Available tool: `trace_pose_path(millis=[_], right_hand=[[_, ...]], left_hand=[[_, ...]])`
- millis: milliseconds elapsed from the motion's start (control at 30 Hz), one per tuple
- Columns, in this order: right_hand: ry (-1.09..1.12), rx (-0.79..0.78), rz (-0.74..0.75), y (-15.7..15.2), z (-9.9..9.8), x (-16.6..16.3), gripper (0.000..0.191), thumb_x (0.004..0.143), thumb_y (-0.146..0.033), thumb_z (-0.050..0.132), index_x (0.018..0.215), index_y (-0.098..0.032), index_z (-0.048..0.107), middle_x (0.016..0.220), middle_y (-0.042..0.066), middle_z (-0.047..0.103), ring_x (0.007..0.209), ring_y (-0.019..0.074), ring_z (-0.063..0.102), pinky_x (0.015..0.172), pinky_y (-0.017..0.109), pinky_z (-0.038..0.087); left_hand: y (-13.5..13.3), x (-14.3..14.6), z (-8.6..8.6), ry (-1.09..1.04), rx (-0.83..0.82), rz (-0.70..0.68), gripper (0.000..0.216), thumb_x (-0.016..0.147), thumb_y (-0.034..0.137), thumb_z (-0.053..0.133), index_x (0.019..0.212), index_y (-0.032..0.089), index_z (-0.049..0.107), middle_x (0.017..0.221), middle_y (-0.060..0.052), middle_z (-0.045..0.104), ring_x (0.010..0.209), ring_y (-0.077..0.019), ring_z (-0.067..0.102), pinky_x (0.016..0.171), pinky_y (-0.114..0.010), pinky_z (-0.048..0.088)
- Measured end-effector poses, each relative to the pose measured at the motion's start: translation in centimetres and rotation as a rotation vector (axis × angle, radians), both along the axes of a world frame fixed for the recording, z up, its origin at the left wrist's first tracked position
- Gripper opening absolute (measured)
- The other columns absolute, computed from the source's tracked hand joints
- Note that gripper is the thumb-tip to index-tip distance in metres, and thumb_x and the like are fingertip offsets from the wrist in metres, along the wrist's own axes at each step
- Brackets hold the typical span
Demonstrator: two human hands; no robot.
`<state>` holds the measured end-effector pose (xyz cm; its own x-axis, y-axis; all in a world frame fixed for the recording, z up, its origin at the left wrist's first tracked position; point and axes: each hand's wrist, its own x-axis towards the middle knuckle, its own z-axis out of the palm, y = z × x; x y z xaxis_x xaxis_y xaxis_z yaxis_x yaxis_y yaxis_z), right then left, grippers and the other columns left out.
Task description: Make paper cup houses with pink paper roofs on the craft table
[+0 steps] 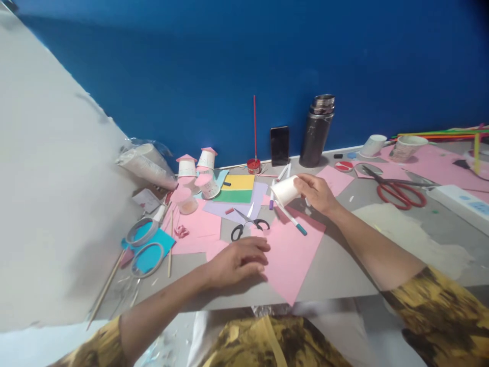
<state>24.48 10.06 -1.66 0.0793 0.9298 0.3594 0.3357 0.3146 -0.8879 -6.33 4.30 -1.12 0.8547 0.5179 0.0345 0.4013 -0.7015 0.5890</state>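
Note:
A white paper cup [286, 191] lies on its side in the air, gripped near one end by my right hand [313, 191]. Under it are a teal-capped marker [294, 222] and a purple-capped marker [271, 201]. My left hand [242, 260] rests palm down with extended fingers at the left edge of a pink paper sheet [296, 255]. Just beyond those fingers, black-handled scissors [249, 222] lie with parted blades on lilac paper [217, 210].
Several decorated cups [187, 167] with pink tops stand at left, near tape rolls [148, 260]. Along the blue wall are a phone [280, 146] and a dark flask [318, 132]. Red-handled scissors [401, 193] and a white power strip [464, 204] lie at right.

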Motion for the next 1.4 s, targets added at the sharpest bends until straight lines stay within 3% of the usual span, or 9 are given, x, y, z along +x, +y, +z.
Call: trace_pose_path(millis=[100, 200, 467, 667, 767, 967, 1133, 1267, 1400], right_hand=[[0.036, -0.010, -0.013, 0.3, -0.2, 0.4, 0.052, 0.090, -0.067, 0.060, 0.092, -0.017, 0.074, 0.074, 0.002, 0.067, 0.059, 0.0145, 0.056, 0.054, 0.026, 0.044], [0.051, -0.010, -0.044, 0.6, -0.3, 0.9, 0.053, 0.089, -0.068, 0.061, 0.091, -0.017, 0.074, 0.068, 0.000, 0.064, 0.056, 0.0145, 0.055, 0.052, 0.027, 0.044], [0.064, -0.018, -0.090, 1.5, -1.2, 2.2, 0.052, 0.090, -0.068, 0.061, 0.091, -0.017, 0.074, 0.068, 0.000, 0.064, 0.055, 0.0148, 0.056, 0.050, 0.026, 0.048], [0.066, -0.030, -0.094, 1.4, -1.0, 1.9, 0.052, 0.088, -0.067, 0.063, 0.093, -0.017, 0.074, 0.073, 0.002, 0.069, 0.057, 0.0150, 0.058, 0.050, 0.026, 0.048], [0.067, -0.034, -0.103, 1.1, -0.5, 1.4, 0.052, 0.086, -0.064, 0.066, 0.104, -0.016, 0.073, 0.086, 0.005, 0.075, 0.068, 0.0188, 0.066, 0.054, 0.027, 0.051], [-0.125, -0.025, 0.209, -0.7, 0.6, -0.3, 0.052, 0.082, -0.048, 0.075, 0.125, -0.020, 0.069, 0.122, 0.011, 0.074, 0.107, 0.0273, 0.070, 0.083, 0.036, 0.057], [-0.343, 0.038, 0.384, -2.0, 1.3, -1.3, 0.047, 0.079, -0.046, 0.079, 0.117, -0.020, 0.072, 0.116, 0.011, 0.074, 0.097, 0.0258, 0.069, 0.082, 0.036, 0.055], [-0.486, 0.100, 0.599, -3.2, 1.5, -2.7, 0.050, 0.073, -0.043, 0.088, 0.115, -0.022, 0.071, 0.115, 0.011, 0.074, 0.107, 0.0287, 0.066, 0.095, 0.041, 0.051], [-0.592, 0.080, 0.663, -4.1, 1.8, -3.6, 0.053, 0.070, -0.041, 0.091, 0.115, -0.023, 0.069, 0.114, 0.009, 0.073, 0.108, 0.0287, 0.065, 0.097, 0.042, 0.050]], left_hand=[[1.2, 0.4, 0.1, 0.113, 0.207, 0.393, 0.022, 0.097, 0.026, 0.051, 0.085, 0.019, 0.068, 0.104, -0.013, 0.072, 0.106, -0.0281, 0.066, 0.094, -0.043, 0.053], [2.5, 0.7, -0.3, 0.385, 0.395, 0.598, 0.012, 0.091, 0.027, 0.056, 0.092, 0.017, 0.063, 0.108, -0.018, 0.068, 0.108, -0.0354, 0.064, 0.087, -0.047, 0.051], [4.8, 0.8, -0.1, 0.484, 0.368, 0.673, 0.014, 0.095, 0.030, 0.051, 0.098, 0.018, 0.057, 0.096, -0.013, 0.068, 0.092, -0.0291, 0.066, 0.072, -0.037, 0.045], [7.3, 1.1, -0.1, 0.472, 0.501, 0.698, 0.027, 0.099, 0.038, 0.053, 0.108, 0.014, 0.062, 0.109, -0.016, 0.064, 0.103, -0.0324, 0.063, 0.080, -0.040, 0.046], [6.4, 1.3, 0.1, 0.312, 0.391, 0.676, 0.029, 0.099, 0.040, 0.053, 0.110, 0.016, 0.064, 0.110, -0.014, 0.064, 0.105, -0.0306, 0.062, 0.086, -0.042, 0.047], [3.8, 1.8, 2.1, -0.119, 0.025, 0.566, 0.028, 0.093, 0.039, 0.059, 0.115, 0.022, 0.064, 0.114, -0.007, 0.069, 0.102, -0.0240, 0.064, 0.083, -0.036, 0.051], [4.1, 1.5, 0.9, -0.198, 0.080, 0.627, 0.017, 0.093, 0.033, 0.054, 0.094, 0.021, 0.066, 0.100, -0.006, 0.072, 0.089, -0.0218, 0.064, 0.076, -0.034, 0.049], [4.5, 1.2, -0.8, -0.174, 0.153, 0.586, 0.015, 0.094, 0.027, 0.051, 0.090, 0.022, 0.065, 0.095, -0.004, 0.071, 0.088, -0.0212, 0.064, 0.080, -0.034, 0.047], [4.7, 1.1, -1.2, -0.208, 0.218, 0.562, 0.016, 0.094, 0.024, 0.050, 0.084, 0.022, 0.062, 0.090, -0.004, 0.070, 0.087, -0.0206, 0.064, 0.081, -0.034, 0.047]])
